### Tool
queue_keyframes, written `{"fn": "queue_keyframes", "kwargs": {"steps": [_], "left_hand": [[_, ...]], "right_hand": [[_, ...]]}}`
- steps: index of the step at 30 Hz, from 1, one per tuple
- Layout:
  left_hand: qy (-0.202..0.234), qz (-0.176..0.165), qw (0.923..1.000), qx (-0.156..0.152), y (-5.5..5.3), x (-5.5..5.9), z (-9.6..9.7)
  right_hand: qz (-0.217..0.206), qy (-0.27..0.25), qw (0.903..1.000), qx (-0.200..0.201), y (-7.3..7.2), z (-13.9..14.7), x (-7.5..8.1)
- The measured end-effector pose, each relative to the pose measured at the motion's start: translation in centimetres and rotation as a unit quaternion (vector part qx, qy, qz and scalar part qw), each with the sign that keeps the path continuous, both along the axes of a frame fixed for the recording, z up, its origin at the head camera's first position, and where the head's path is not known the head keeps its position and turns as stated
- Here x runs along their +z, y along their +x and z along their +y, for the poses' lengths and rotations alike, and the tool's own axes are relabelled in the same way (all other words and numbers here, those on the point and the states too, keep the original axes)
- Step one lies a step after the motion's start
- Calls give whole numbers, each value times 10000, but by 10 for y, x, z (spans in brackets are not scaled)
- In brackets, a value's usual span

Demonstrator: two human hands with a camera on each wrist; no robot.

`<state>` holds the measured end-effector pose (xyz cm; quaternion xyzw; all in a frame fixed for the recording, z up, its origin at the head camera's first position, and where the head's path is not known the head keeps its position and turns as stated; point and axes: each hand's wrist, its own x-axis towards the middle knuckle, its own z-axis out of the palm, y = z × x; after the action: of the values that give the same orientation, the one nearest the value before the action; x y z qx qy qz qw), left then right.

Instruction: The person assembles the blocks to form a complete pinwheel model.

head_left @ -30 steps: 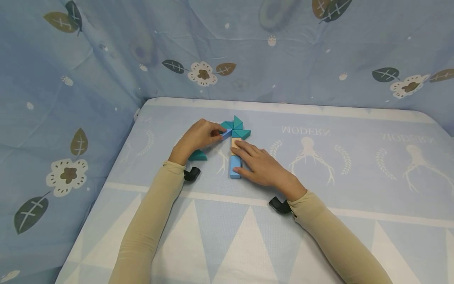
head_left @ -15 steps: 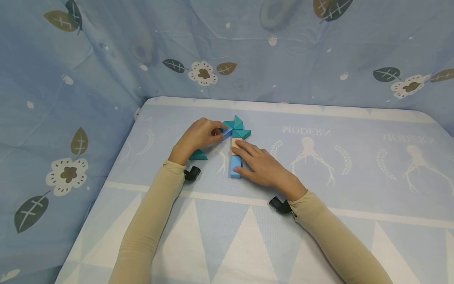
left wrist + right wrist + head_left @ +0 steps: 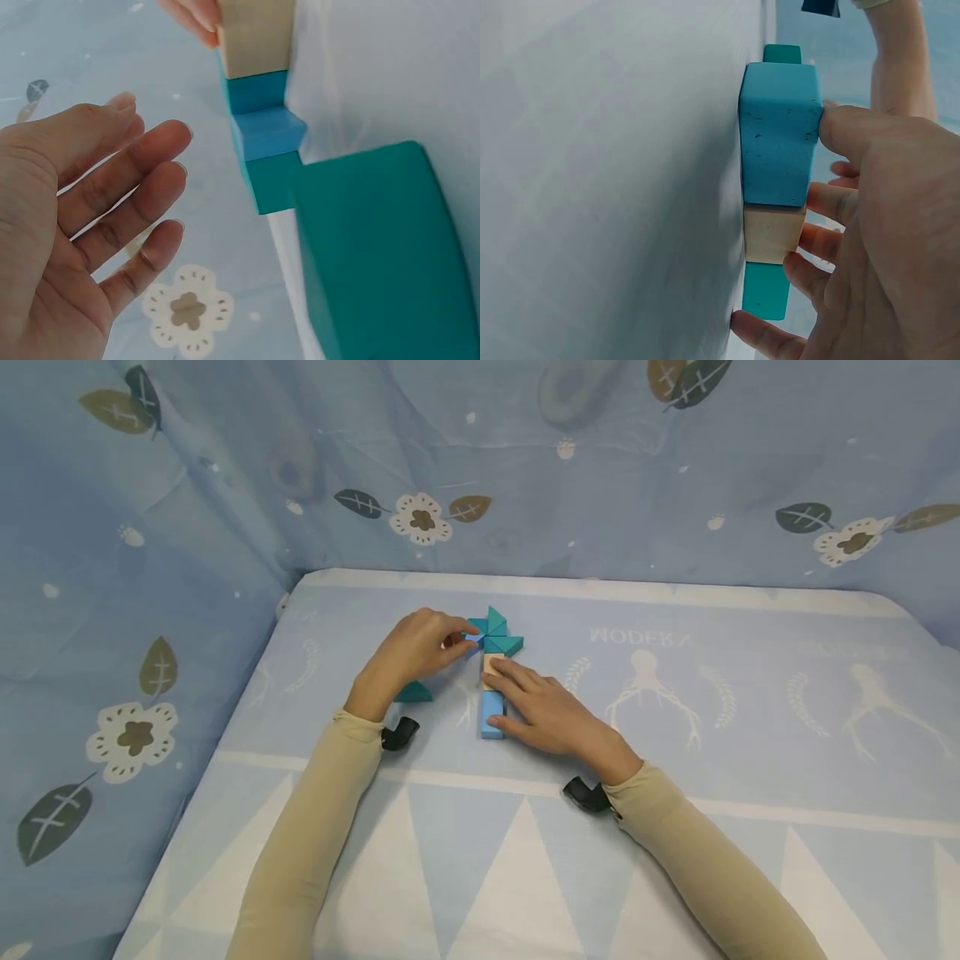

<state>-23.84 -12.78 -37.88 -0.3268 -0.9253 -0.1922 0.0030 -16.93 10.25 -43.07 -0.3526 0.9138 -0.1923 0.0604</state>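
Observation:
Teal triangular blocks (image 3: pixel 506 645) form a pinwheel shape on the table, with a small blue triangular block (image 3: pixel 274 133) at its left side. Below it, a plain wooden block (image 3: pixel 772 234) and a blue rectangular block (image 3: pixel 780 135) stand in line like a stem. My left hand (image 3: pixel 416 647) hovers by the blue triangle; in the left wrist view its loosely bent fingers are apart from the blocks and hold nothing. My right hand (image 3: pixel 547 714) rests along the stem, thumb on the blue block and fingertips on the wooden one, partly covering both.
A loose teal triangular block (image 3: pixel 415 692) lies left of the stem, under the left wrist; it looms large in the left wrist view. Black wrist cameras (image 3: pixel 401 733) sit at both cuffs. Patterned blue cloth (image 3: pixel 450 443) hangs behind and left of the table.
The head view shifts slightly. My left thumb and fingers have come off the blue triangular block, which sits against the teal ones. My right hand stays on the stem.

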Motion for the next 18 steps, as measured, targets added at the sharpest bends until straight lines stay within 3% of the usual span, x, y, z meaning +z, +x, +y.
{"fn": "queue_keyframes", "kwargs": {"steps": [4,9,13,18], "left_hand": [[-25,33,10000,53,9,2,-8],[-236,-213,9992,225,20,-2,-36],[-129,-821,9956,440,24,-1,-61],[182,-1770,9828,485,22,0,-75]], "right_hand": [[20,11,10000,9,0,-2,0],[28,54,10000,19,-1,-4,0],[-17,79,10000,8,-2,-4,0],[-145,50,9999,-39,0,0,1]]}}
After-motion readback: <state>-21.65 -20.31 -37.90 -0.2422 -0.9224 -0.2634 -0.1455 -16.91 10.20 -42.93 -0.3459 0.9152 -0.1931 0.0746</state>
